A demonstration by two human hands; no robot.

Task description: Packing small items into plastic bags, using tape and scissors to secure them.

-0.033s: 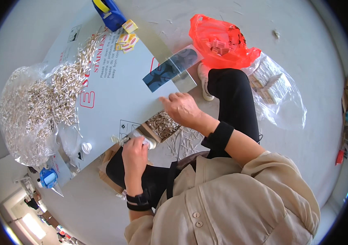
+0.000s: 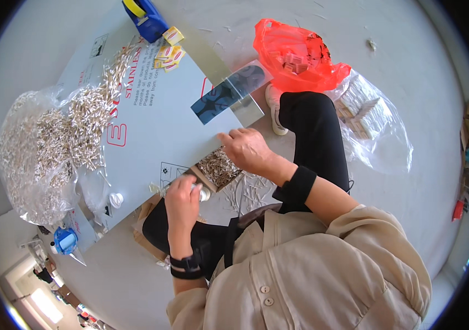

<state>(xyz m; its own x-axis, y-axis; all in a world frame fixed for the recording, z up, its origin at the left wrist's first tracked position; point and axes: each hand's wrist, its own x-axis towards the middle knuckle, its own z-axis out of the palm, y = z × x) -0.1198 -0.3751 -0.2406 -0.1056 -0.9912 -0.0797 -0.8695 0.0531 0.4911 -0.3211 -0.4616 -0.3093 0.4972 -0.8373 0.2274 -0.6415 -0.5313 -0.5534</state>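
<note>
My left hand (image 2: 183,202) is at the near edge of the table, fingers curled and slightly blurred. Close against its fingertips is a white round container (image 2: 205,193), mostly hidden; whether the fingers grip it is unclear. My right hand (image 2: 248,149) is over the corner of a cardboard box (image 2: 206,180) filled with cotton swabs (image 2: 219,166). Its thumb and fingers are pinched together, and anything between them is too small to make out. Left of both hands, a large heap of cotton swabs (image 2: 88,121) spills from a clear plastic bag (image 2: 17,159) onto the sheet-covered table (image 2: 152,135).
A blue tape dispenser (image 2: 151,25) and small yellow packets (image 2: 168,57) sit at the far edge. A dark patterned sleeve (image 2: 221,102) overhangs the table. A red plastic bag (image 2: 300,60) and a clear bag of white packs (image 2: 369,115) lie on the floor, with scattered swabs (image 2: 248,192).
My left hand's fingers have shifted slightly up and spread over the white container. My right hand has moved a little to the right and down.
</note>
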